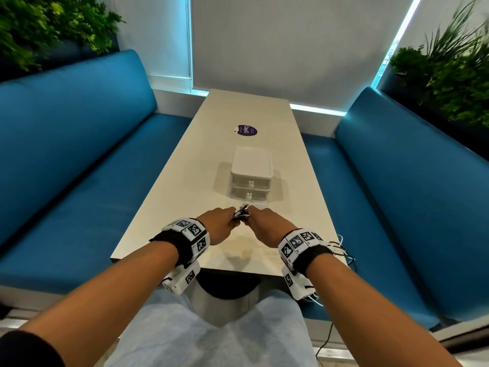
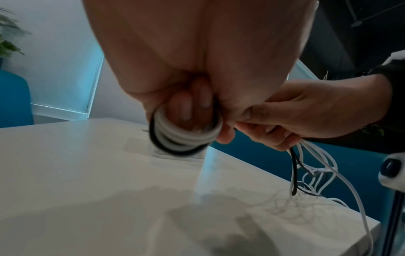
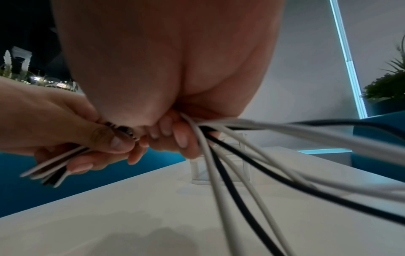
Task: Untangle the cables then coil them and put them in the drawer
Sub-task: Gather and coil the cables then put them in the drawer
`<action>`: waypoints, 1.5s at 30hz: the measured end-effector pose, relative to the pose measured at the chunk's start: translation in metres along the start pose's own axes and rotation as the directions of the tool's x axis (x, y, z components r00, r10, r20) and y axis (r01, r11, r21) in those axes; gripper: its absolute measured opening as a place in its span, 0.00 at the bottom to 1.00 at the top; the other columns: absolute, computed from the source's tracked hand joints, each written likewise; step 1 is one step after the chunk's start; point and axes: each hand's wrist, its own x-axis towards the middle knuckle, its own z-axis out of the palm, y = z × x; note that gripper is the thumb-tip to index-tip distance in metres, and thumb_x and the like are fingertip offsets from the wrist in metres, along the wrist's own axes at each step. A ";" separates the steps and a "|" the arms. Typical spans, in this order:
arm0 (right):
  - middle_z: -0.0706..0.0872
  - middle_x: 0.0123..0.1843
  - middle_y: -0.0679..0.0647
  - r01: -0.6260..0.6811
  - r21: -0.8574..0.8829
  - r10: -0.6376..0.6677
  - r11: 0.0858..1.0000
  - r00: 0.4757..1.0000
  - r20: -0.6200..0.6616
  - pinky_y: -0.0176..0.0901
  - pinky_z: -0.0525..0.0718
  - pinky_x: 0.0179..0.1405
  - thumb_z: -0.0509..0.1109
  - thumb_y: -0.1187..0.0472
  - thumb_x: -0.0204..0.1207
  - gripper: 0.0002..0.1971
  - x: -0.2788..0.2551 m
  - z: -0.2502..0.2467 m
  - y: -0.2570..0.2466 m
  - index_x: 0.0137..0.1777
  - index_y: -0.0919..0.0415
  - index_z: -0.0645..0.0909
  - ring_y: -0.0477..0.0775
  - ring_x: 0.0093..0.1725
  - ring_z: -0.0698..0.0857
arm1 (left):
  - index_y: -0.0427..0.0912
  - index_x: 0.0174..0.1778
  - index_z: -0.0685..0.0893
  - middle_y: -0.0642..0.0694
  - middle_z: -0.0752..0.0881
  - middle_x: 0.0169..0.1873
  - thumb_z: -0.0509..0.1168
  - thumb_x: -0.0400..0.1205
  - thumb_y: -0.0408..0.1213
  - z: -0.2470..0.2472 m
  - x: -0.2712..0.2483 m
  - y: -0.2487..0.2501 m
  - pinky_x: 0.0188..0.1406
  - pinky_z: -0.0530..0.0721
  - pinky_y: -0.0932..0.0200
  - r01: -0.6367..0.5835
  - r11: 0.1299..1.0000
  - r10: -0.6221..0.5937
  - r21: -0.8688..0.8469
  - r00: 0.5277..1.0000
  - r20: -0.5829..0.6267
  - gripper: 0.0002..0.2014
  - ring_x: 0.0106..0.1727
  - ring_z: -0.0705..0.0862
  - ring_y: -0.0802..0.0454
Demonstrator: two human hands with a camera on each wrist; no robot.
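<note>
Head view: your left hand [image 1: 221, 225] and right hand [image 1: 264, 226] meet just above the pale rectangular worktop [image 1: 185, 181], near its front edge, both gripping one bundle of thin white and black cables [image 1: 240, 215] btwn them. Straight ahead, just beyond your knuckles, sits the small white plastic two-drawer box [image 1: 250, 176], both drawers closed, w/ little knobs facing you. Further back on the worktop lies a round purple sticker [image 1: 246, 130]. Blue padded benches [image 1: 79, 154] run along both sides, w/ green plants [image 1: 449, 75] behind them.

Left wrist view: your left hand's fingers [image 2: 186, 107] are curled through a tight coil of white and black cable loops [image 2: 181, 136], held above the worktop, not touching it. Your right hand [image 2: 306, 110] pinches the strands right beside the coil; loose cable ends [image 2: 306, 173] dangle from it toward the worktop's right edge.

Right wrist view: your right hand's fingers [image 3: 175, 136] are closed round several white and black strands [image 3: 230, 173] that fan out toward the camera. Your left thumb [image 3: 109, 138] presses on the bundle next to them. Short cable ends [image 3: 50, 171] poke out below your left hand. The drawer box [image 3: 219, 166] is blurry behind the strands.
</note>
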 end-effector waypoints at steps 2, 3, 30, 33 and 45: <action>0.84 0.55 0.64 -0.005 0.033 0.005 0.999 1.000 -0.001 0.59 0.83 0.51 0.54 0.52 0.88 0.16 0.001 0.002 0.001 0.67 0.62 0.71 0.66 0.49 0.83 | 0.42 0.60 0.76 0.38 0.83 0.50 0.54 0.89 0.46 -0.002 0.001 0.002 0.49 0.79 0.48 0.011 0.996 -0.011 0.087 1.000 -0.002 0.13 0.49 0.83 0.37; 0.84 0.55 0.65 -0.004 0.041 0.005 0.999 1.000 -0.004 0.58 0.83 0.50 0.55 0.52 0.88 0.16 0.001 0.004 0.001 0.66 0.62 0.71 0.66 0.49 0.83 | 0.43 0.60 0.76 0.37 0.81 0.51 0.54 0.89 0.46 -0.003 0.001 0.003 0.51 0.79 0.48 0.017 0.992 -0.017 0.125 1.000 0.000 0.13 0.50 0.82 0.37; 0.80 0.37 0.57 0.039 0.229 -0.003 0.973 0.988 -0.153 0.50 0.71 0.35 0.53 0.48 0.88 0.13 -0.002 -0.007 0.003 0.53 0.57 0.69 0.61 0.35 0.77 | 0.43 0.59 0.74 0.41 0.84 0.46 0.54 0.88 0.48 -0.067 -0.007 -0.009 0.35 0.74 0.52 0.078 0.916 0.045 0.393 0.955 -0.293 0.13 0.37 0.78 0.42; 0.84 0.42 0.63 -0.003 0.199 0.032 0.980 0.989 -0.147 0.56 0.80 0.43 0.51 0.48 0.88 0.15 -0.003 -0.009 0.010 0.56 0.59 0.71 0.67 0.41 0.80 | 0.42 0.59 0.73 0.41 0.82 0.44 0.54 0.88 0.47 -0.073 -0.002 -0.012 0.34 0.73 0.52 0.121 0.934 0.008 0.338 0.934 -0.357 0.12 0.36 0.77 0.41; 0.84 0.45 0.63 -0.032 0.113 0.044 0.993 0.993 -0.107 0.60 0.82 0.47 0.48 0.48 0.88 0.16 -0.004 0.006 0.002 0.53 0.59 0.71 0.67 0.42 0.82 | 0.40 0.49 0.77 0.46 0.78 0.29 0.53 0.83 0.65 -0.008 0.004 -0.022 0.27 0.74 0.57 0.128 0.934 -0.195 -0.333 0.965 -0.175 0.27 0.27 0.76 0.45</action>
